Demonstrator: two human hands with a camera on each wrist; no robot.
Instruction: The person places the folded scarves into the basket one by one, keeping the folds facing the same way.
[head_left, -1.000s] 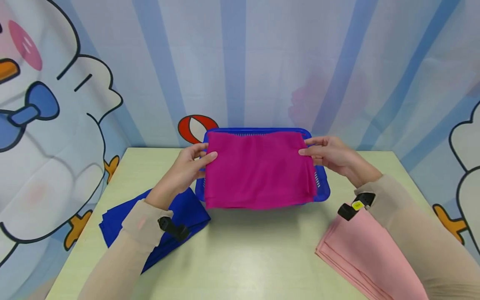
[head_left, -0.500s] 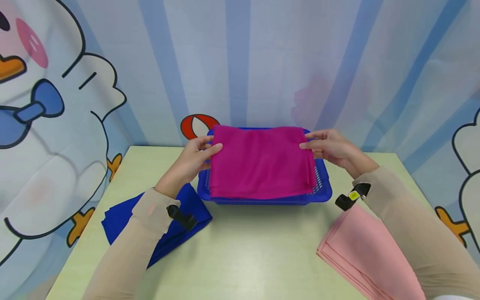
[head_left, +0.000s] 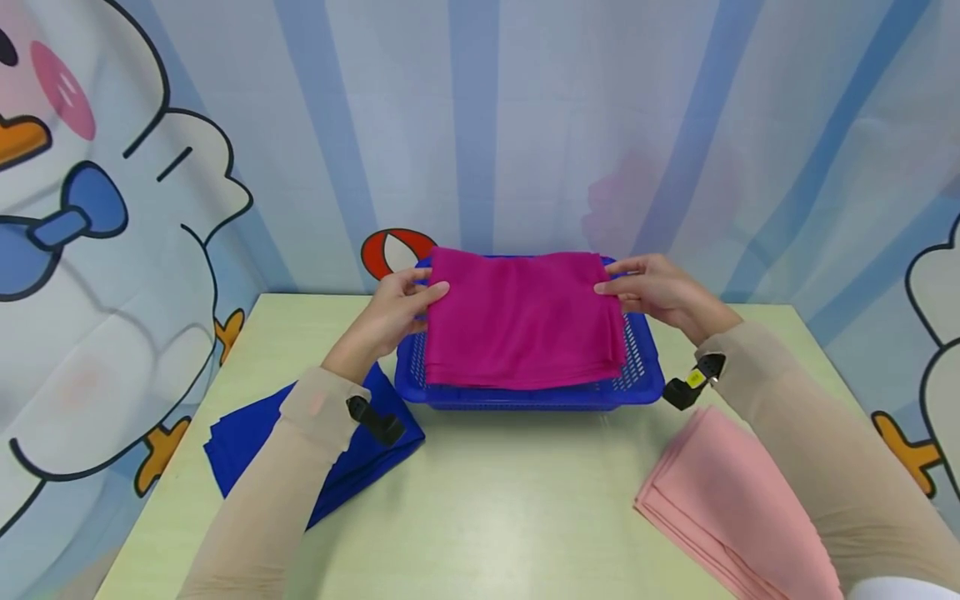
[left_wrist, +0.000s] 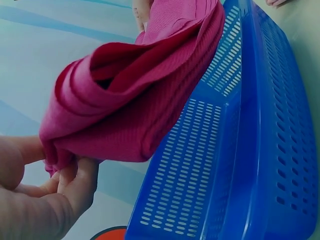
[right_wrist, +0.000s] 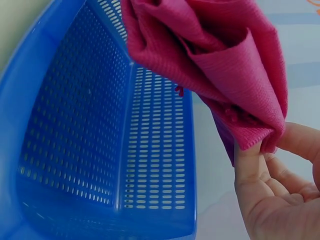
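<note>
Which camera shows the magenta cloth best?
The head view: the magenta cloth shows its broad face nearly whole between left hand and right hand. Each wrist view mainly shows one folded end, close up.

2 long, plain beige sleeves are worn: the left sleeve [head_left: 258,492] is marked with a faint pinkish spot [head_left: 317,403] near its cuff, and the right sleeve [head_left: 806,454] is creased along the forearm. The left hand [head_left: 393,312] and right hand [head_left: 663,292] are uncovered. 2 small black cameras are worn, 1 per wrist: the left camera [head_left: 377,421] and the right camera [head_left: 684,392], the latter marked with 1 yellow label [head_left: 696,378].
</note>
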